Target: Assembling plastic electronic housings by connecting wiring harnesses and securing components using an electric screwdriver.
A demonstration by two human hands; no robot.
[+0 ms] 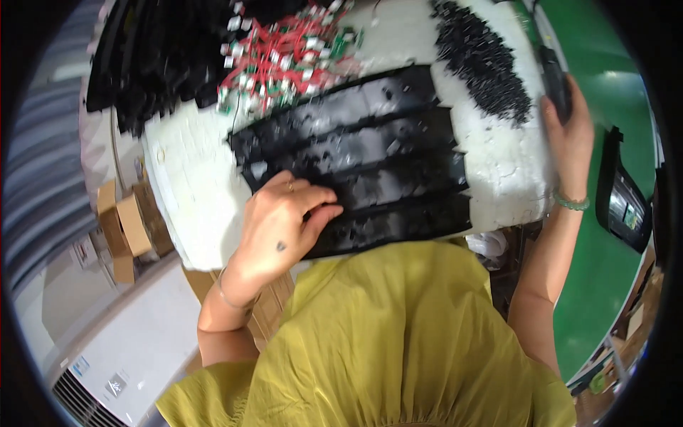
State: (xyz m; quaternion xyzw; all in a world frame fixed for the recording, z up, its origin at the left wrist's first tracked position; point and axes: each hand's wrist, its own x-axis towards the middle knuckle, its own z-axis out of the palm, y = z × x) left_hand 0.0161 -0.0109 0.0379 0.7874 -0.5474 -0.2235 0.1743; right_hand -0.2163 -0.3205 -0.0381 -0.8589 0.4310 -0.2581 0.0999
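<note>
Black trays (370, 164), four counted, lie side by side as long shallow channels across the middle of a white foam-covered table (192, 178), each one glossy and speckled with small dark pieces. They run from lower left to upper right, their near ends ragged against the foam.

Left to right: cardboard boxes (124, 228), at least two, stand on the floor beside the table's left edge. One stack of black strips (149, 57) occupies the far left corner of the table. One tangled heap of red wires with white connectors (284, 53) sits just behind the trays. The left hand (281, 228) rests palm down on the near left end of the trays, fingers bent and drawn together, thumb and forefinger pinching at something small and dark on the tray surface; what it is cannot be told. A ring shows on one finger and a thin band on the wrist. One pile of small black parts (484, 60) lies on the foam at far right. The right hand (569, 135), wearing a green bead bracelet (571, 202), curls around a dark elongated object (555, 78) at the table's right edge. One black device (622, 203) stands over the green floor (605, 57).
</note>
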